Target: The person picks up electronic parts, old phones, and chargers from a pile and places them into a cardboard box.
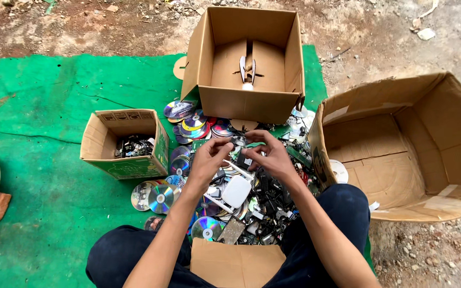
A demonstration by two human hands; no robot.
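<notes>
I sit on a green mat (pixel 54 96) spread over bare dirt. A big empty carton (pixel 401 154) lies to my right, another carton (pixel 244 64) with pliers (pixel 247 69) in it stands ahead, and a small box (pixel 124 144) of dark scrap sits to my left. Between my knees is a heap of shiny discs (pixel 161 197) and broken electronics. My left hand (pixel 209 160) and right hand (pixel 270 154) pinch a small dark part (pixel 239 143) together above the heap, fingertips closed on it. It looks light, stiff and brittle; I'd hold it by the edges.
</notes>
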